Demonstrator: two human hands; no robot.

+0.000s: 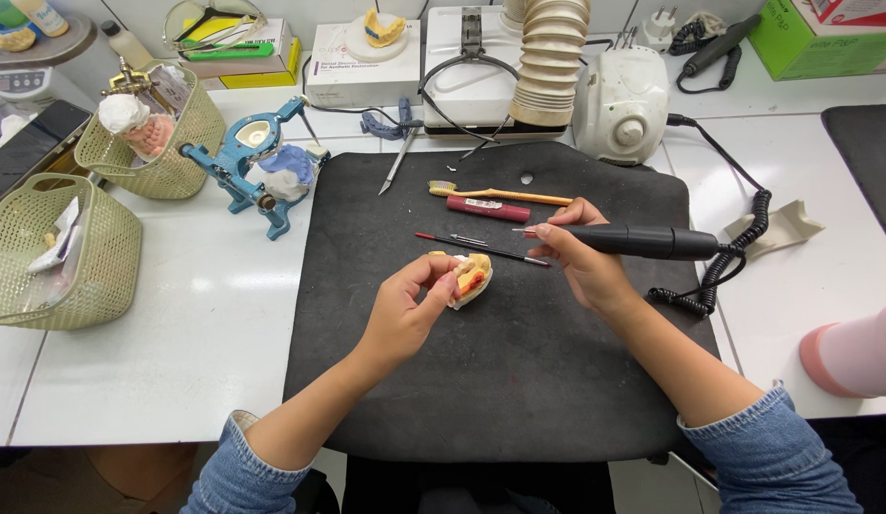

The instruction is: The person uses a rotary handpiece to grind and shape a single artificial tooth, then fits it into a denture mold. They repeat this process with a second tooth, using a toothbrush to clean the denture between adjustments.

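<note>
Fingers of the left hand point(409, 305) are closed around a small dental model point(469, 277) with yellow and orange wax, holding it up just above the black mat point(519, 381). The right hand point(584, 259) grips a black handpiece point(643, 241) like a pen; its thin tip points left and stays apart from the model, slightly above and to the right of it. Judging from this, the grinding contact is not yet made. A toothbrush point(500, 195) and a red tube point(488, 207) lie beyond the hands.

White worktable point(195, 324) under black mat point(500, 381) (two green baskets point(57, 252) leftward)
</note>
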